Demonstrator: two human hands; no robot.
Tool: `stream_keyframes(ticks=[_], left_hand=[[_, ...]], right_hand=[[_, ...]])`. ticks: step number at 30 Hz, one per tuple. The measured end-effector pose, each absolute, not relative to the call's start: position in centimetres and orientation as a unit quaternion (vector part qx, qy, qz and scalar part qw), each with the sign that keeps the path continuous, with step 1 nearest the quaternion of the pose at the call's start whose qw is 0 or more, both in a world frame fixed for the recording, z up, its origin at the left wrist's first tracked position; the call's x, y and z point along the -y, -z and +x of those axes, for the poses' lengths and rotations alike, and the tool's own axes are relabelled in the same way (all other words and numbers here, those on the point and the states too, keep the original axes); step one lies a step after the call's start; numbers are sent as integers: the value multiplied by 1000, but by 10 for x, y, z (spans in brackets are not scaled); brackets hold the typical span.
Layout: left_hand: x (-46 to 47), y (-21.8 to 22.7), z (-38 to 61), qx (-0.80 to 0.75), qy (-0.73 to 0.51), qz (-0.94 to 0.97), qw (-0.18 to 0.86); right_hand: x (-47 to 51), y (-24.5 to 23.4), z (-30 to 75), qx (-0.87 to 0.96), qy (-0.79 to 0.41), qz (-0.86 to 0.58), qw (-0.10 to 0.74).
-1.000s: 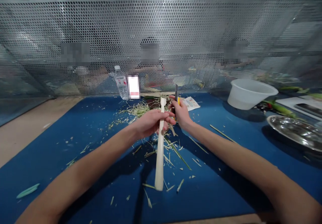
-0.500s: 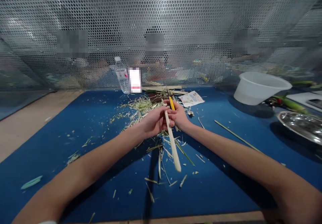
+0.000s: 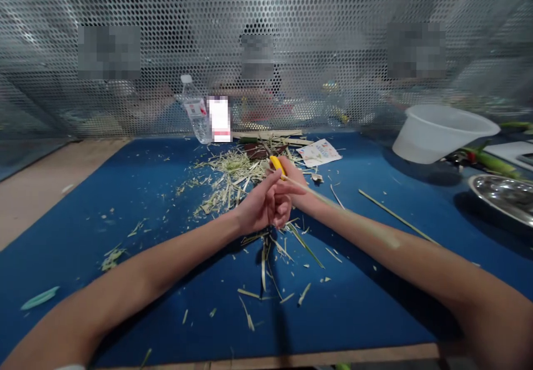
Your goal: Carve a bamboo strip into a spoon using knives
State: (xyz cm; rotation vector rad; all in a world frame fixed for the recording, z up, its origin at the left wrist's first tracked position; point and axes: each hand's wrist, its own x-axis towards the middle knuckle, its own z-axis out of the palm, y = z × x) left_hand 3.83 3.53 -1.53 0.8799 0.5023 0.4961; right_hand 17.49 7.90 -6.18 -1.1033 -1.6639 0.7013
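My left hand [image 3: 268,203] is closed on one end of a pale, peeled plant stalk [image 3: 345,212], its thumb and fingers pinching it. The stalk slants to the right over my right forearm and is blurred by motion. My right hand [image 3: 291,173], just behind the left, is wrapped round a yellow-handled knife [image 3: 277,167]. The knife's thin dark blade points up and to the left, partly lost against the scraps. Both hands are close together above a heap of pale green shavings [image 3: 233,165].
A water bottle [image 3: 195,112] stands by the perforated metal screen [image 3: 291,54]. To the right are a white plastic tub [image 3: 441,134], a steel bowl [image 3: 503,195] and a thin green stalk [image 3: 395,214]. A printed packet [image 3: 320,153] lies behind my right hand on the blue mat [image 3: 166,314].
The stalk has swung from pointing down toward me to slanting right across my right forearm. My left hand has turned with it; the knife's handle has tilted over to the left.
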Motion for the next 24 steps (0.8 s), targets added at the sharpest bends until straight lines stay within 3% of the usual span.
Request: stream_keyframes(ticks=[5,13,24], left_hand=[[-34,30,35,-252,-253,417,836],[-33,30,34,-229,-301,370,849],[-34,28,29,-172,-266,348,882]], right_hand=[[-76,55,175,711,-254,-465,461],[-82,61,175,681,-294,-463,485],[-89,64,174,661,-315,-438,520]])
